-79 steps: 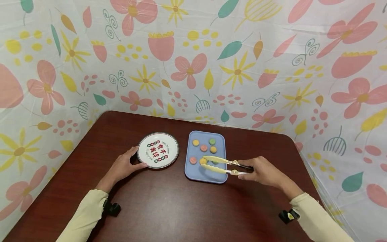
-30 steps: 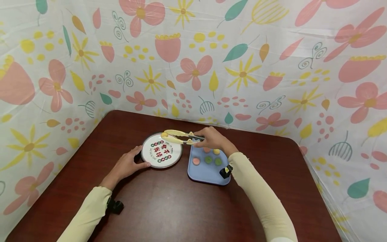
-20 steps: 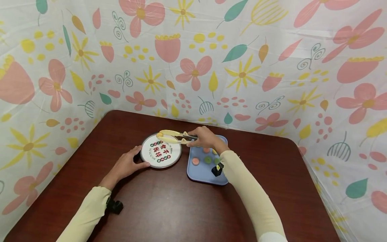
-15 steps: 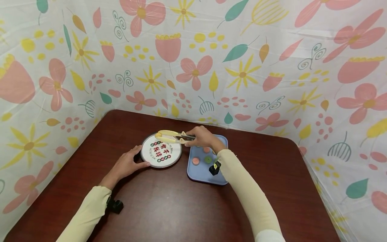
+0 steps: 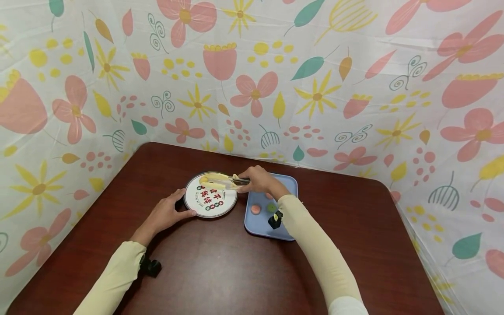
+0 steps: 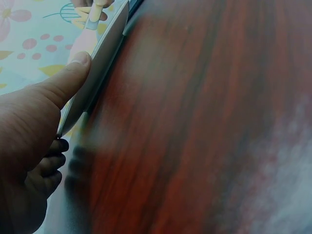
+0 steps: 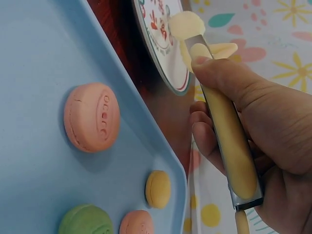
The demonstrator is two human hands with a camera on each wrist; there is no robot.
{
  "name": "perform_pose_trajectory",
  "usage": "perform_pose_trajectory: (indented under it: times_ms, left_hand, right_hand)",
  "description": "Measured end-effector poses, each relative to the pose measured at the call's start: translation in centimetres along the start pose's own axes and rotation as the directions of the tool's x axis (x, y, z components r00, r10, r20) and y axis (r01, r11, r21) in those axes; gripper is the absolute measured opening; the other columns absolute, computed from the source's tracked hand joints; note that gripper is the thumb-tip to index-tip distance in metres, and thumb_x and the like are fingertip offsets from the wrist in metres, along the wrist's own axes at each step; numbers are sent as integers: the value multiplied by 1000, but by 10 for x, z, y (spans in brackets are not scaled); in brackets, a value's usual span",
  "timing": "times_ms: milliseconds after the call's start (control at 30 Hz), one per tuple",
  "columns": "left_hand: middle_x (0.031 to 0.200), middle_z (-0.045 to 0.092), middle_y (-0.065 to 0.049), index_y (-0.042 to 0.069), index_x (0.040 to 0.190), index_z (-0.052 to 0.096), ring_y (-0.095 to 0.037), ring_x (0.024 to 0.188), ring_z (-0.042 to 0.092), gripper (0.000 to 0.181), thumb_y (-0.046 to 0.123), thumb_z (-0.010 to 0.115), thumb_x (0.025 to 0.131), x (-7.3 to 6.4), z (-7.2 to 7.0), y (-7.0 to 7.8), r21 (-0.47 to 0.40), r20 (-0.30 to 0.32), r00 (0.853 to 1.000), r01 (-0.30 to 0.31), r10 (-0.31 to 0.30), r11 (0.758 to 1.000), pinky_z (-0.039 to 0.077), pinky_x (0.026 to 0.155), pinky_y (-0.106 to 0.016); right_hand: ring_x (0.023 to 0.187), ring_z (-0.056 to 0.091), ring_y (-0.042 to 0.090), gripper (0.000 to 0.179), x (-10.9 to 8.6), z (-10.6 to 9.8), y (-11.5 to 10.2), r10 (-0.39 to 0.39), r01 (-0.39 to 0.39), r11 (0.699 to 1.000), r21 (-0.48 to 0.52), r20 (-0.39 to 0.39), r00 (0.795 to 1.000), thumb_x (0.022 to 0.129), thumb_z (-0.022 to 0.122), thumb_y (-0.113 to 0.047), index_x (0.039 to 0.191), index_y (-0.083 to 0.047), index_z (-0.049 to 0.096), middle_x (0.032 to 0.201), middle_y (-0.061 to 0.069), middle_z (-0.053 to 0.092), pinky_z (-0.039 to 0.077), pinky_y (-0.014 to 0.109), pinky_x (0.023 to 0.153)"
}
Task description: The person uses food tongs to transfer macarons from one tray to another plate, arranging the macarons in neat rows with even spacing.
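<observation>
My right hand (image 5: 257,178) grips a pair of tongs (image 7: 229,141) with pale yellow tips and a metal handle. In the head view the blurred tips lie over the far part of a white plate (image 5: 197,202) with a dark rim and red lettering. A yellow macaron (image 5: 204,180) shows at the ends of the tips. My left hand (image 5: 165,214) holds the plate's left edge, thumb (image 6: 73,75) on the rim and the other fingers curled lower down by the edge.
Right of the plate lies a blue tray (image 5: 256,225), partly hidden under my right arm. Pink (image 7: 91,117), green (image 7: 86,222) and yellow (image 7: 158,189) macarons sit on it. A flower-patterned cloth (image 5: 252,127) hangs behind the brown table (image 5: 204,271).
The tongs took a yellow macaron off the tray and carried it left over the plate. Lately they dropped a little toward the plate and their tips spread slightly. My left hand stays at the plate.
</observation>
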State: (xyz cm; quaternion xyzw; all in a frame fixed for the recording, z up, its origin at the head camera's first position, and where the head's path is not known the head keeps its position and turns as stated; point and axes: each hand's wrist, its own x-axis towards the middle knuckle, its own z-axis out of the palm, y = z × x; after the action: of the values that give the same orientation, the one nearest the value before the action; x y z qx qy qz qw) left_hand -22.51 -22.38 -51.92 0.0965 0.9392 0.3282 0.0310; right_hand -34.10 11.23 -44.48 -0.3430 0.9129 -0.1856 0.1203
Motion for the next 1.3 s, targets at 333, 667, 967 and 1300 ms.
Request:
perform_pose_trajectory:
  times_ms: [333,667,967,1300]
  left_hand:
    - [162,32,-27,1,159,32,-45,149,31,110,64,77,81,-1,0,1,-12,0,1000,6,-6,1000,34,115,-61]
    - [162,32,-26,0,159,31,-44,149,30,112,66,76,81,-1,0,0,-10,-4,1000,-3,3,1000,34,115,-61]
    - [161,33,-27,1,159,33,-44,149,31,110,66,76,81,0,2,2,-8,-2,1000,0,0,1000,34,115,-61]
    - [161,33,-27,1,159,32,-45,149,31,110,66,76,81,-1,1,1,0,-2,1000,2,-2,1000,35,114,-62]
  right_hand:
    - [99,68,17,56,-5,-3,-5,4,-4,1000,19,-14,1000,87,84,-33,135,-10,68,129,7,71,52,29,78]
    - [42,30,9,59,-43,-30,-1,-1,5,999,40,-90,996,90,81,-32,139,-5,63,62,0,62,37,27,55]
    - [41,35,10,62,-88,-45,4,37,-32,999,27,-190,981,87,84,-33,139,-5,64,56,1,57,35,26,49]
    - [51,37,10,66,-141,-50,11,141,-139,990,25,-223,965,84,86,-35,141,-10,64,57,-5,45,35,26,50]
